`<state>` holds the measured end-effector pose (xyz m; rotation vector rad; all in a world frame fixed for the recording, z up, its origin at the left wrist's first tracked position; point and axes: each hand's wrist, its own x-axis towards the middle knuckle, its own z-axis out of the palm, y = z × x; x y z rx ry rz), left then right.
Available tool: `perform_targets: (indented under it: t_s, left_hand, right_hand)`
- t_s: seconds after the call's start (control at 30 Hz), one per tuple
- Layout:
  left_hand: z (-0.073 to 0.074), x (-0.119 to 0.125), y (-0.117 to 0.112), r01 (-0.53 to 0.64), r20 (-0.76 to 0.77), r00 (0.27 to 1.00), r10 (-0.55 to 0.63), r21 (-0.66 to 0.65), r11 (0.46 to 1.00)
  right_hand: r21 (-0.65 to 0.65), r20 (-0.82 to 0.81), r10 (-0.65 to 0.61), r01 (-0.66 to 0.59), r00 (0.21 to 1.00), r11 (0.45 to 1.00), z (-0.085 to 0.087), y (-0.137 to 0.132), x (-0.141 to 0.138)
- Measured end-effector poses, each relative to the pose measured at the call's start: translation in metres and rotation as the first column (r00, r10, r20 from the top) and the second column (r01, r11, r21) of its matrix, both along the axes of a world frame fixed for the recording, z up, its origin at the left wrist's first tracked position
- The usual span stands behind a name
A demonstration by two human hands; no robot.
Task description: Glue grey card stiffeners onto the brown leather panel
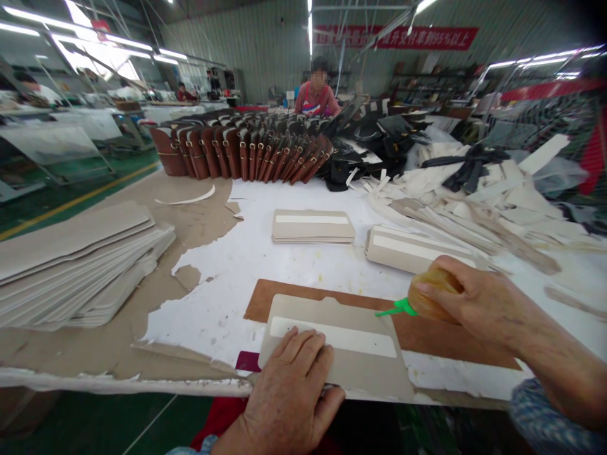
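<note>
My left hand (298, 385) lies flat on a beige panel (327, 309) with a white strip (370, 343) across it, at the table's front edge. Wrapped round an amber squeeze bottle (431, 292) is my right hand (465, 287). The bottle's green nozzle (398, 308) points left, its tip close to the panel's upper right edge; I cannot tell whether it touches. Under the panel a brown leather piece (455, 338) shows on both sides. Beyond it sit two stacks of similar beige panels, a left stack (313, 226) and a right stack (408, 246).
Large beige sheets (80, 265) are piled at the left. Brown buckled bags (237, 151) stand in rows at the back, beside black bags (379, 136). White scraps (493, 196) heap at the right. Torn white paper (203, 303) covers the tabletop. A person (317, 91) is behind the bags.
</note>
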<state>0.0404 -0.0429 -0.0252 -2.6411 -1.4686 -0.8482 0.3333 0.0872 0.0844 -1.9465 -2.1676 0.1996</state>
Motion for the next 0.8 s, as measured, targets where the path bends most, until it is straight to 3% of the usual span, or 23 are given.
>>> perform_targets:
  t_s: [0.23,0.4,0.53,0.6,0.67,0.73,0.8]
  left_hand:
    - [0.001,0.001,0.001,0.008,0.013,1.000,-0.008,0.022,1.000]
    - [0.001,0.000,0.000,0.002,-0.005,1.000,-0.002,0.009,1.000]
    - [-0.001,0.000,0.001,-0.010,-0.030,0.999,0.012,0.047,0.999]
    - [-0.002,-0.002,0.003,-0.007,-0.054,0.998,0.013,0.103,0.995]
    - [-0.005,-0.005,0.006,0.006,-0.086,0.996,0.010,0.191,0.982]
    - [-0.012,-0.012,0.012,0.028,-0.123,0.992,0.007,0.280,0.960]
    - [-0.023,-0.021,0.021,0.062,-0.164,0.986,-0.006,0.338,0.939]
  right_hand:
    - [-0.074,-0.050,-0.110,0.106,0.993,0.992,-0.006,-0.005,0.024]
    - [-0.045,-0.115,-0.102,0.097,0.988,0.994,-0.014,-0.006,0.033]
    - [-0.102,-0.322,-0.101,0.072,0.941,0.992,-0.035,-0.007,0.030]
    - [-0.138,-0.595,-0.141,0.072,0.791,0.988,-0.049,-0.013,0.026]
    - [-0.208,-0.852,-0.224,0.086,0.474,0.974,-0.062,-0.021,0.026]
    - [-0.255,-0.954,-0.271,0.124,0.132,0.959,-0.072,-0.027,0.033]
    - [-0.226,-0.974,-0.220,0.216,-0.052,0.950,-0.077,-0.031,0.049]
